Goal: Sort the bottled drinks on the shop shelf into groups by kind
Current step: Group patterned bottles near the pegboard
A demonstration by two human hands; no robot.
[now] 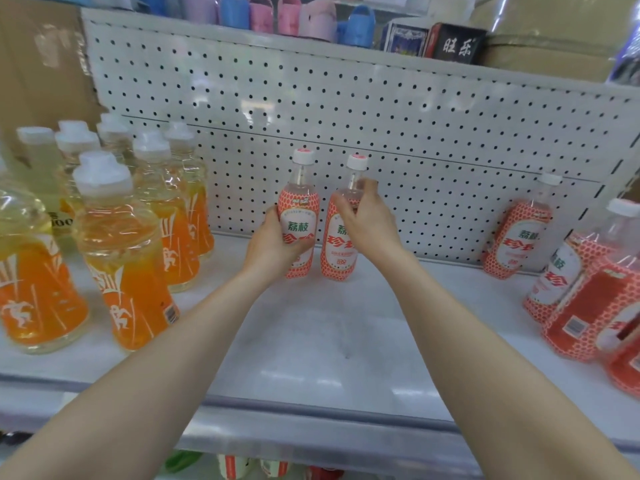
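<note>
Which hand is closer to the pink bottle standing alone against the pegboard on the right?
Right. The right hand grips one pink bottle some way left of the lone bottle; the left hand holds a second pink bottle, even farther left.

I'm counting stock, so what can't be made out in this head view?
Head view:
Label of the bottle under the right hand: partly covered by that hand.
Pink bottles at the right edge: cut off, count unclear.
Back orange bottles: hidden behind front ones.
Lower shelf goods: cut off below.
</note>
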